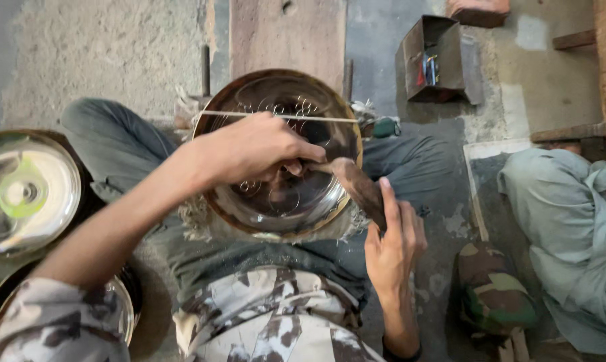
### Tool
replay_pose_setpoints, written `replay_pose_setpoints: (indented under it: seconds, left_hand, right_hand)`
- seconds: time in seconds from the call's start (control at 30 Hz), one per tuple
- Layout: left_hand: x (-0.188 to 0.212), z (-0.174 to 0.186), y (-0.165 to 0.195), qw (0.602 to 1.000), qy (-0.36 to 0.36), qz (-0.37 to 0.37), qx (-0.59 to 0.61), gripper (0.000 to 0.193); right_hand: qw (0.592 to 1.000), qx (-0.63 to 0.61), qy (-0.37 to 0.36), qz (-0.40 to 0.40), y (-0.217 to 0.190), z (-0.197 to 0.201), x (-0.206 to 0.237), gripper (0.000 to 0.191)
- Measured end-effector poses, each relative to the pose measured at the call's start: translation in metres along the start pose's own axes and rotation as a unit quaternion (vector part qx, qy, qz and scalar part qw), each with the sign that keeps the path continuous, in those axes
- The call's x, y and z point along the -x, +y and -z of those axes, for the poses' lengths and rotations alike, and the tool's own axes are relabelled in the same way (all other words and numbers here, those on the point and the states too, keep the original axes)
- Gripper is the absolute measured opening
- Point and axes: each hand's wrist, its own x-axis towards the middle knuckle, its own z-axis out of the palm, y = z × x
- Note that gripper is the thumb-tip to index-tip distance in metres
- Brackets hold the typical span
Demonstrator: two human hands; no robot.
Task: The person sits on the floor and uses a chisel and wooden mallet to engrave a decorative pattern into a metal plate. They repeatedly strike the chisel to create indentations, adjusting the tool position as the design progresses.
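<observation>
At frame centre, the left hand pinches a thin tool over the round metal dish while the right hand grips a wooden mallet.

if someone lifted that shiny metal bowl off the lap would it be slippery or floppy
The metal bowl looks polished and mirror-bright, so probably slick to grip. Its rolled rim suggests stiff, not floppy. The rounded form might rock if set down; the left hand presses inside it.
</observation>
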Motion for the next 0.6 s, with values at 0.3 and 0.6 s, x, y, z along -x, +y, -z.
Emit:
replay_pose_setpoints:
  seconds: [0.3, 0.6]
  left_hand:
    - [0.029, -0.036, 0.029, 0.852, 0.382, 0.182, 0.31, 0.038]
    - [0.012, -0.059, 0.043, 0.81, 0.48, 0.26, 0.216, 0.039]
  right_hand:
    - [0.848, -0.496, 0.172, -0.077, 0.071, -0.096, -0.004, 0.067]
    - [0.822, -0.559, 0.088, -0.068, 0.071, -0.047, -0.093, 0.051]
